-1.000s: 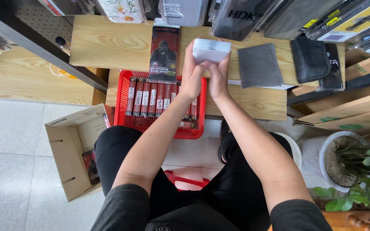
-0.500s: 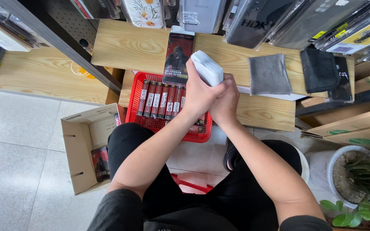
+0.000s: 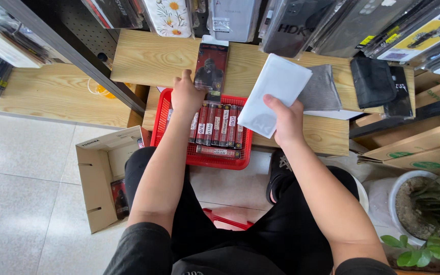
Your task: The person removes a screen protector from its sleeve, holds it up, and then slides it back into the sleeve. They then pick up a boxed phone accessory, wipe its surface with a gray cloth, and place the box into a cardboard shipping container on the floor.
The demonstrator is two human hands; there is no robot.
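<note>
Head camera, looking down: my right hand (image 3: 287,119) pinches a flat white packet (image 3: 273,94) by its lower edge, thumb on top and fingers underneath, tilted up so its face turns toward me. It hangs just right of the red basket (image 3: 199,155), above the pale wooden counter (image 3: 151,58). My grip there is firm and closed on the packet.

My left hand (image 3: 185,97) reaches to the basket's far rim, knuckles curled over the row of slim red-edged packages (image 3: 217,125) standing on edge inside. The fingertips are tucked out of sight, so I cannot tell whether that grip has closed on anything or merely rests on the tops. The packages stand upright side by side, which leaves their labelled spines readable from above; one more lies flat across the near end of the row.

Just behind the basket, a dark printed package (image 3: 211,71) lies flat on the counter, touching the rim. To the basket's right, beyond the white packet, a grey pouch (image 3: 323,89) and a black pouch (image 3: 373,81) lie flat on the wood. Left of the basket, down on the tiled floor, an open cardboard box (image 3: 100,186) sits beside my knee. Well to the right, a potted plant (image 3: 426,211) stands on the floor.
</note>
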